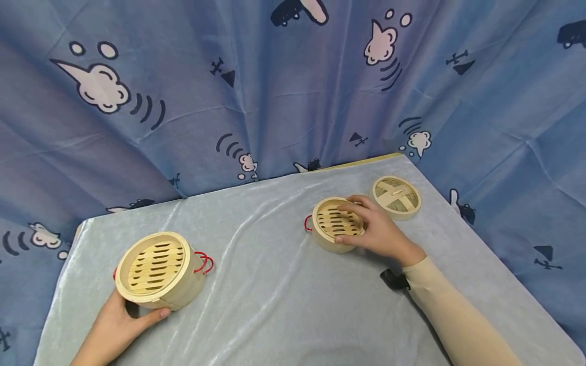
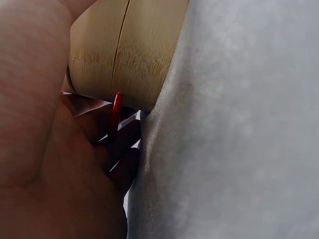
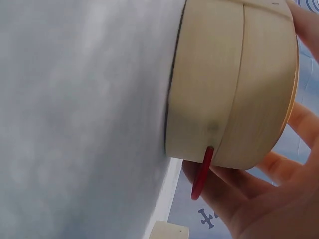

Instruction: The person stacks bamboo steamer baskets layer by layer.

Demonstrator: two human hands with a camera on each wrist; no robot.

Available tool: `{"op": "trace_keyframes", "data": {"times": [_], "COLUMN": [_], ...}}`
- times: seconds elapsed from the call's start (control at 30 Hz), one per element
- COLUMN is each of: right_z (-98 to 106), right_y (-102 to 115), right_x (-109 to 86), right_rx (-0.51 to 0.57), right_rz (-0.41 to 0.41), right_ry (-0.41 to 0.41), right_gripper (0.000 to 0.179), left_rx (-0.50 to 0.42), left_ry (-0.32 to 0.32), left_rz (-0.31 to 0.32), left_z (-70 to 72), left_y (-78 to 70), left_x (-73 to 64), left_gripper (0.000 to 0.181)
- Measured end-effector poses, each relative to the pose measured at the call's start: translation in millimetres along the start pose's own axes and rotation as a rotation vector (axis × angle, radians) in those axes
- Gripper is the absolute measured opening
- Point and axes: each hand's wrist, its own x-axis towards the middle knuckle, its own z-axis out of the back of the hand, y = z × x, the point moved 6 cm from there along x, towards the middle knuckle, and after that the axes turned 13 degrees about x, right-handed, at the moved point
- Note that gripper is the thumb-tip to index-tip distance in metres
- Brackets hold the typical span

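On the left of the cloth stands a round bamboo steamer [image 1: 155, 269], its slatted floor facing up and red cord loops at its sides. My left hand [image 1: 114, 320] grips it from the near left, thumb along the front wall; in the left wrist view its fingers lie by a red loop [image 2: 115, 114]. A smaller bamboo steamer basket [image 1: 327, 236] sits right of centre, with a red loop at its left. My right hand [image 1: 377, 231] holds this one from the right, thumb at the near rim, fingers over the far side. Its wall [image 3: 224, 84] fills much of the right wrist view.
Behind my right hand, a round woven bamboo lid [image 1: 396, 197] lies near the table's right edge. A grey velvety cloth [image 1: 274, 315] covers the table. Blue patterned curtain [image 1: 284, 101] hangs behind and to the right. A black wrist device [image 1: 394, 279] is at my right sleeve.
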Motion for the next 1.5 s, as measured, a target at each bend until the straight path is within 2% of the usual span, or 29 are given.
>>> {"op": "trace_keyframes", "data": {"times": [0.3, 0.53, 0.67, 0.9, 1.17, 1.5], "right_z": [-2, -8, -14, -30, -54, -81], "right_y": [3, 12, 22, 54, 94, 146], "right_x": [0.8, 4.0, 11.2, 40.0, 69.7, 96.3], "right_rx": [0.008, 0.056, 0.083, 0.135, 0.142, 0.154], "right_rz": [-0.029, -0.004, -0.003, 0.031, 0.049, 0.162], "right_ry": [-0.036, -0.051, -0.063, -0.07, -0.022, 0.024], "right_gripper": [0.067, 0.064, 0.064, 0.068, 0.075, 0.073], "left_rx": [0.004, -0.025, -0.017, -0.017, -0.025, -0.016], "left_ry": [0.004, -0.045, -0.043, -0.05, -0.051, -0.058], "left_rz": [0.004, -0.097, -0.101, -0.09, -0.056, -0.052], "left_z": [-0.3, 3.8, 5.5, 6.5, 3.1, 2.4], "left_y": [-1.3, -8.6, -8.7, -5.8, -4.7, -1.1], "left_x": [2.9, 11.9, 13.6, 9.5, 1.9, 2.0], "left_gripper": [0.112, 0.111, 0.112, 0.112, 0.109, 0.112]}}
